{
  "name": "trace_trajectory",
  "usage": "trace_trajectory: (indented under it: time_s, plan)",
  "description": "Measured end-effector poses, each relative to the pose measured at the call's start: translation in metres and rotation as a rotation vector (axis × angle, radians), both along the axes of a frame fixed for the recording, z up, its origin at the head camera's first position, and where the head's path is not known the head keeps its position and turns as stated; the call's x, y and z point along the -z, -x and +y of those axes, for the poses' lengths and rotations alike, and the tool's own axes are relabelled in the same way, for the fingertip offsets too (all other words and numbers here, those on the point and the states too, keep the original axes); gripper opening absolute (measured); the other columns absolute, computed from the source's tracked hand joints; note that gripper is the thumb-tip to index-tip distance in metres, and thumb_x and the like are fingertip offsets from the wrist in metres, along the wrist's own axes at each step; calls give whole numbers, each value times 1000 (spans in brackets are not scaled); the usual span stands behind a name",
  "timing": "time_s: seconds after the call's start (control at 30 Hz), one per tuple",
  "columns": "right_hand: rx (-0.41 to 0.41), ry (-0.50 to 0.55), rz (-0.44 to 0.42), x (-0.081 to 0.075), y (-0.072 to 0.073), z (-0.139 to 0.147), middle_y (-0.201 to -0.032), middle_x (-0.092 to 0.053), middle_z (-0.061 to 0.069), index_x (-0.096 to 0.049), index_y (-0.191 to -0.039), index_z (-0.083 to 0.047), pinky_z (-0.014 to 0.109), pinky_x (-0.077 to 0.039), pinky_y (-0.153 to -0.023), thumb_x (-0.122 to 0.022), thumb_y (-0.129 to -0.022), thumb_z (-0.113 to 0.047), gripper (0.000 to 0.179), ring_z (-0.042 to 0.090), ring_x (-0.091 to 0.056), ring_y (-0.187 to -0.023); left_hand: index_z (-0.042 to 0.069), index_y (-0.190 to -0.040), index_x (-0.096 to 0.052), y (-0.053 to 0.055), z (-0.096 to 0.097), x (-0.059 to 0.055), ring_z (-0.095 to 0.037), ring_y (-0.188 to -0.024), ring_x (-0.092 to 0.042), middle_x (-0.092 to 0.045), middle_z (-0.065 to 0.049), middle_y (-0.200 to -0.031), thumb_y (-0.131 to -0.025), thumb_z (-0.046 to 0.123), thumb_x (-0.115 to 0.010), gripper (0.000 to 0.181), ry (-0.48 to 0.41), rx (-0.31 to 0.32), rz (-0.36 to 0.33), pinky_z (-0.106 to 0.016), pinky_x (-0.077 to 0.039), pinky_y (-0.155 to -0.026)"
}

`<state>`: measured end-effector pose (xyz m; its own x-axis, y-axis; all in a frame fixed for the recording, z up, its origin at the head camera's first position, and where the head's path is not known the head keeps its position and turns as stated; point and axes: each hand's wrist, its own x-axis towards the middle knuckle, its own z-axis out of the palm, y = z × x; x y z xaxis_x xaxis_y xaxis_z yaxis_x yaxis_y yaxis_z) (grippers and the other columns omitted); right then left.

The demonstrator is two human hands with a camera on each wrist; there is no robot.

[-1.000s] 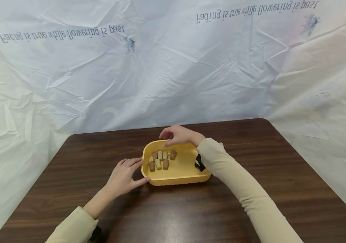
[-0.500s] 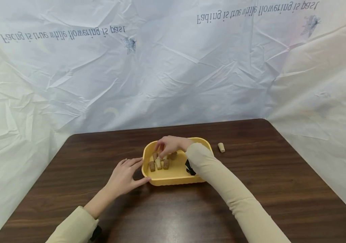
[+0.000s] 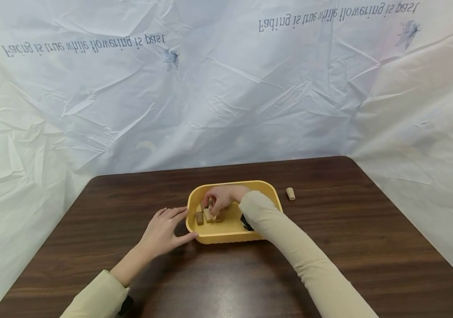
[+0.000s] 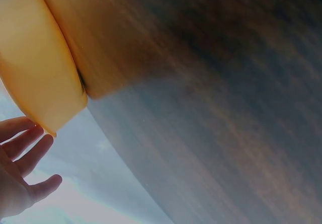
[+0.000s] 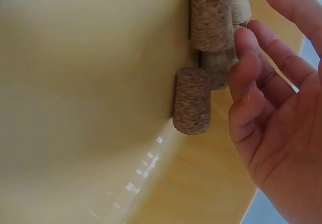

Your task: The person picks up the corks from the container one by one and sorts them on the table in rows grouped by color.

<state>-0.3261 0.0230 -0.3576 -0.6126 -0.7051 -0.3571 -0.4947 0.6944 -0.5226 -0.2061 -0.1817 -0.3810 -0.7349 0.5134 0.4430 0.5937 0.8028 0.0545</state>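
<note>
A yellow tray (image 3: 232, 239) with tapered cork stoppers in its left part stands on the table. At its left end my left hand (image 3: 162, 230) rests on the rim, fingers and thumb spread; the left wrist view shows its fingertips against the rim. My right hand (image 3: 223, 198) is bent down inside the tray, thumb and forefinger at a pale cork stopper (image 3: 208, 215). A brown cork stopper (image 3: 199, 218) lies to the left. In the right wrist view, other brown cork stoppers (image 5: 192, 102) lie near my curled fingers. Whether the fingertips pinch one is hidden.
One pale cork stopper (image 3: 290, 194) lies on the dark wooden table (image 3: 330, 212), right of the tray. A white, creased sheet (image 3: 218, 110) with printed text hangs behind the table and along its sides.
My right hand has moved from above the tray's far rim down among the cork stoppers. The pale stopper on the table, mostly hidden by the sleeve earlier, now shows. My left hand has stayed still.
</note>
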Motion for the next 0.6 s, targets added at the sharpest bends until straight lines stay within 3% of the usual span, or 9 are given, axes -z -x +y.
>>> trace_trajectory:
  time_s: [0.17, 0.6]
  plan:
    - [-28, -32, 88, 2, -1, -1, -86, -54, -4, -56, -103, -16, 22, -42, -64, -71, -75, -26, 33, 10, -49, -73, 4, -115, -60, 0, 0, 0, -25, -101, -52, -55, -7, -115, -74, 60, -56, 70, 0, -4, 1, -47, -33, -90]
    - [-113, -75, 231, 8, -5, -6, -83, -52, -6, -53, -94, -19, 20, -38, -58, -74, -68, -36, 38, 8, -45, -69, 4, -115, -60, 0, 1, 1, -25, -101, -52, -56, -7, -115, -74, 61, -55, 70, -5, -4, 2, -47, -34, -90]
